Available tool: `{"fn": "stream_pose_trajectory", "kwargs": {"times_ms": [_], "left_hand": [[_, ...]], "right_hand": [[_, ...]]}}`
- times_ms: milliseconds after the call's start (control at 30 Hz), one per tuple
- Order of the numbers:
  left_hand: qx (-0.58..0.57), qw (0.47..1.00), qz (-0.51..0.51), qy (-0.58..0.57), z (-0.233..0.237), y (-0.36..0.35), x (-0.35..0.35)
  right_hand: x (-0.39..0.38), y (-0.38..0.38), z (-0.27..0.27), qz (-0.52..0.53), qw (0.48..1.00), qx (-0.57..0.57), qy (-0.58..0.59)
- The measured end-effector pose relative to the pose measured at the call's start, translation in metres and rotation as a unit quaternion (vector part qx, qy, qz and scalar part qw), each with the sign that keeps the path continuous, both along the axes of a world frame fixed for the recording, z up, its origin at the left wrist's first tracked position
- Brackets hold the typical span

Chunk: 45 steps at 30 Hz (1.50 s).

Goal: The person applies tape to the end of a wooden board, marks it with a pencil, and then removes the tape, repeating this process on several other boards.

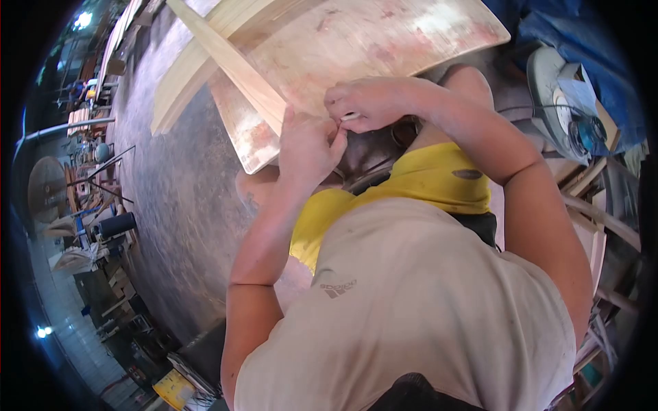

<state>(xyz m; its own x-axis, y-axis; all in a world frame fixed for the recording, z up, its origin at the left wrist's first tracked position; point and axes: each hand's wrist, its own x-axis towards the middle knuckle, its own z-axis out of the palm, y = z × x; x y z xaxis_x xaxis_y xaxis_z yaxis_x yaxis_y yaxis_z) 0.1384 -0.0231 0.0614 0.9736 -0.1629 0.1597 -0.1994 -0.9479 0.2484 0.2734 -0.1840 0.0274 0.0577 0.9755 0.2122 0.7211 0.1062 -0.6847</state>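
Both hands meet at the lower edge of a curved plywood board (370,34) that leans over the person's knees. The right hand (370,103) is curled, its thumb and forefinger pinching a small pale piece (350,116) just under the board's edge. The piece is too small to tell what it is. The left hand (308,147) stands just beside it with its back to the camera and its fingers held together, the tips touching the right hand's fingers near the pale piece. Whether it grips anything cannot be told.

A pale wooden strip (226,58) runs slantwise from the upper left down to the left hand, lying against the board. A second, shorter panel (250,133) with reddish stains shows below it. Under the hands are the person's yellow shorts (418,178) and beige shirt (425,301). A grey concrete floor (171,185) spreads to the left. To the right, well apart from the hands, sits a power tool (565,103) beside a blue tarpaulin (582,34).
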Motion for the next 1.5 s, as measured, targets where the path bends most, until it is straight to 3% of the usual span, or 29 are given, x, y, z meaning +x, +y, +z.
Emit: {"fn": "stream_pose_trajectory", "kwargs": {"times_ms": [400, 600, 767, 1033, 1100, 1133, 1167, 1233, 1267, 1333, 1367, 1500], "left_hand": [[0.029, 1.0, -0.009, -0.002, -0.003, 0.006, -0.005], [0.021, 0.999, -0.005, -0.028, -0.006, 0.007, -0.009], [0.019, 1.0, -0.01, 0.002, -0.006, 0.008, -0.009], [0.03, 1.0, -0.009, 0.006, -0.004, 0.007, -0.01], [0.043, 0.999, -0.011, 0.022, -0.002, 0.006, -0.011], [0.059, 0.998, -0.011, 0.033, 0.0, 0.006, -0.011], [0.058, 0.998, -0.014, 0.037, -0.001, 0.006, -0.011], [0.03, 0.999, -0.015, -0.012, -0.002, 0.007, -0.011], [0.03, 0.999, -0.015, -0.009, -0.001, 0.008, -0.011], [0.027, 0.999, -0.022, -0.003, 0.001, 0.01, -0.012], [0.028, 0.999, -0.024, -0.001, 0.0, 0.011, -0.011], [0.024, 0.999, -0.031, 0.0, -0.001, 0.013, -0.012]], "right_hand": [[-0.002, 0.003, 0.009, 0.005, 0.994, 0.063, -0.086], [-0.007, 0.008, -0.015, -0.031, 0.995, 0.09, 0.009], [-0.007, 0.012, -0.022, 0.0, 0.986, 0.081, 0.145], [-0.01, 0.017, -0.029, -0.037, 0.979, 0.037, 0.198], [-0.011, 0.018, -0.03, -0.101, 0.986, -0.002, 0.136], [-0.006, 0.021, -0.038, -0.161, 0.986, -0.006, 0.046], [-0.001, 0.021, -0.041, -0.163, 0.985, -0.008, 0.049], [0.009, 0.021, -0.038, -0.335, 0.939, 0.077, 0.027], [0.018, 0.023, -0.038, -0.336, 0.938, 0.076, 0.029], [0.036, 0.026, -0.043, -0.349, 0.925, 0.108, -0.108], [0.047, 0.029, -0.046, -0.352, 0.924, 0.107, -0.106], [0.06, 0.037, -0.059, -0.359, 0.916, 0.014, -0.179]]}}
